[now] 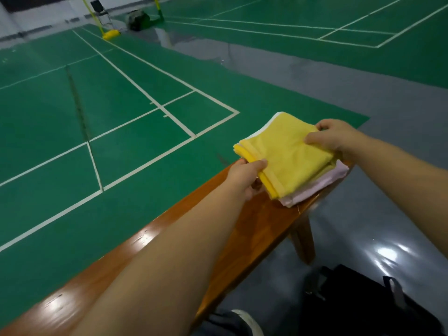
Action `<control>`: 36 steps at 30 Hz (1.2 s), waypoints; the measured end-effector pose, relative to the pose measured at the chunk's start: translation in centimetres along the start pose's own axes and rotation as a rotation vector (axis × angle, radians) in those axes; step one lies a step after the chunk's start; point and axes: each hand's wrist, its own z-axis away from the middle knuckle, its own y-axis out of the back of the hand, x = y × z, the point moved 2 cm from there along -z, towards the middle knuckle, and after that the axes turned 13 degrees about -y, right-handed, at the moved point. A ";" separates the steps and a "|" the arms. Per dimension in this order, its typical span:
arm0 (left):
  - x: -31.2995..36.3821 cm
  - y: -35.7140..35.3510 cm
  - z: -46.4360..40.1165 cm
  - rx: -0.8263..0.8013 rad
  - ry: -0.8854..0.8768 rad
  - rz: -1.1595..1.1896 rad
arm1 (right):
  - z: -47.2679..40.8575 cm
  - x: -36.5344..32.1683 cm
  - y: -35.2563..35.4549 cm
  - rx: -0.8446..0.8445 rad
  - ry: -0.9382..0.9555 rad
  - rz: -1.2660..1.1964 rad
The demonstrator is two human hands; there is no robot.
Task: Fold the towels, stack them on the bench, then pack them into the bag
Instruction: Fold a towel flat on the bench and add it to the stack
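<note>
A stack of folded towels sits at the far end of the wooden bench (pixel 257 229). A yellow towel (pixel 288 156) lies on top, with a pink towel (pixel 315 187) under it and a white edge showing at the back. My left hand (pixel 244 175) grips the stack's left edge, thumb on top of the yellow towel. At the right far corner, my right hand (pixel 332 137) grips the stack, fingers curled over the top. The black bag (pixel 363 304) stands on the floor to the right of the bench, near me.
The bench runs from bottom left to the towels, with a leg (pixel 303 238) under its far end. Green court floor with white lines lies to the left, grey floor to the right. A chair (pixel 100 12), a dark bag (pixel 137 19) and yellow net posts stand far back.
</note>
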 end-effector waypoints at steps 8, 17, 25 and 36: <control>-3.1 -2.1 -2.9 -0.011 0.001 -0.048 | -4.0 3.9 -0.4 0.094 -0.067 0.277; -1.7 6.9 4.9 0.082 -0.077 0.111 | 4.9 -1.3 -7.4 0.141 0.402 0.208; -4.6 21.4 18.1 0.435 -0.255 0.139 | 20.8 -5.2 -22.1 -0.351 0.495 0.105; -7.6 40.5 39.1 0.984 -0.392 -0.074 | 42.0 -6.5 -40.0 -0.789 0.580 0.193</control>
